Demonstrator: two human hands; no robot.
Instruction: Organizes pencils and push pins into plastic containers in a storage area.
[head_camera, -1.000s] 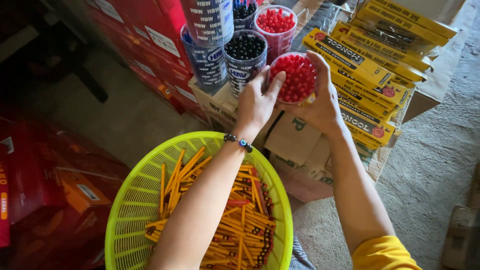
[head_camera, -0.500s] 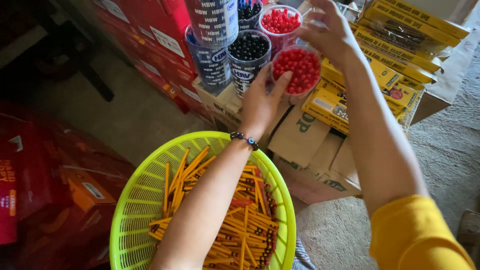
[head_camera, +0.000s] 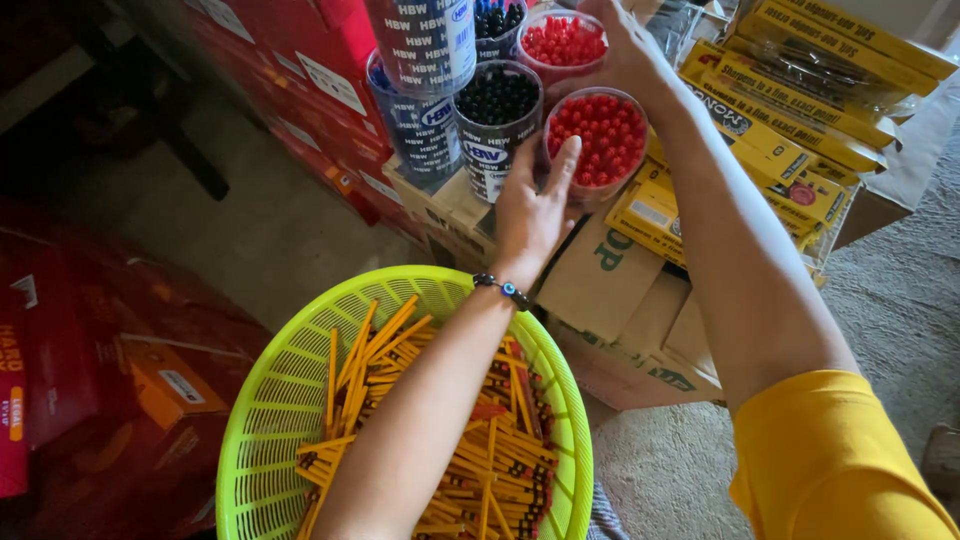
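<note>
Clear round tub of red-capped pens (head_camera: 603, 140): caps packed tight and upright, filling the mouth; transparent wall, standing on a brown cardboard box (head_camera: 610, 290) at upper centre of the view. Left hand (head_camera: 533, 205) rests against the tub's near-left side, fingers (head_camera: 562, 165) extended upward along the wall, loosely spread, touching it but not wrapped round. A dark bead bracelet (head_camera: 502, 288) sits at that wrist.

Right hand (head_camera: 612, 40) reaches past the tub to a second red-capped tub (head_camera: 562, 42) behind it, fingers curved over its right rim; whether they actually clamp it cannot be told, as the hand is cut by the frame edge.

Adjacent: tub of black-capped pens (head_camera: 495, 100) touching the red tub's left; further printed tubs (head_camera: 420, 60) stacked behind. Yellow flat cartons (head_camera: 790, 150) piled just right of the tubs. Red cartons (head_camera: 300, 70) stacked at left.

Below the left forearm: lime-green plastic basket (head_camera: 290, 400) holding yellow pencils (head_camera: 500, 450) lying loosely in several directions. The forearm crosses over the basket and hides part of its contents. Right arm carries a yellow sleeve (head_camera: 840, 460). Concrete floor (head_camera: 250, 230) beyond.
</note>
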